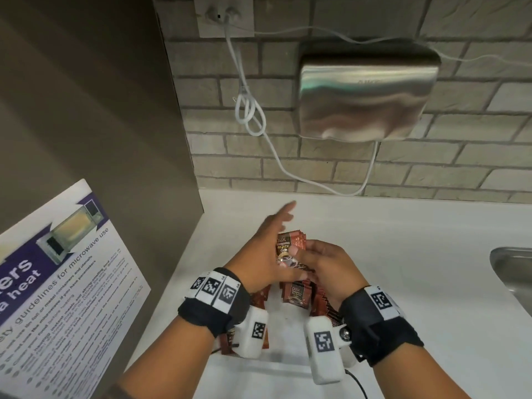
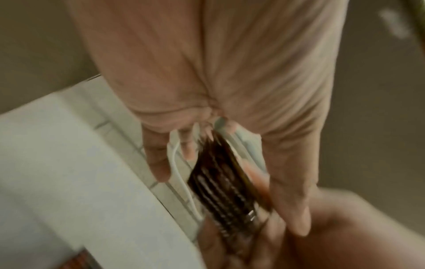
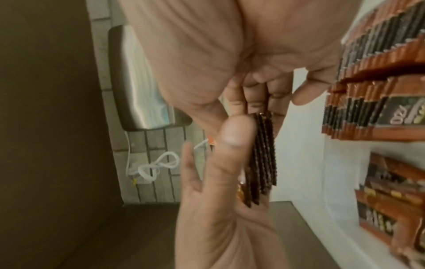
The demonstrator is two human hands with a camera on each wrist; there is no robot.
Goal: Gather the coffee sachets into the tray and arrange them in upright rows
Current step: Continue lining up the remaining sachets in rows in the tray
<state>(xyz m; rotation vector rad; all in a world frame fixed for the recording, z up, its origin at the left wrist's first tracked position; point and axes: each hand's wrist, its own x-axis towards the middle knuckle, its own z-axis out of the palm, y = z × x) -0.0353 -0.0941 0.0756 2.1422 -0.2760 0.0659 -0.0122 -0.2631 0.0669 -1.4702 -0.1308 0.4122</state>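
Above the tray, both hands hold one stack of brown coffee sachets (image 1: 289,243) on edge. My left hand (image 1: 269,240) has its thumb (image 3: 232,134) pressed on the stack's face, with its fingers stretched forward. My right hand (image 1: 322,263) grips the stack (image 3: 264,154) from the other side, fingers behind it. The left wrist view shows the stack (image 2: 225,182) blurred between thumb and fingers. Below the hands, upright rows of sachets (image 1: 296,295) stand in the white tray (image 1: 273,367). More of these rows (image 3: 372,109) show in the right wrist view.
A steel hand dryer (image 1: 365,90) hangs on the brick wall, with a looped white cable (image 1: 250,110) beside it. A metal sink (image 1: 512,269) lies at the right. A microwave poster (image 1: 57,283) is fixed to the brown panel on the left.
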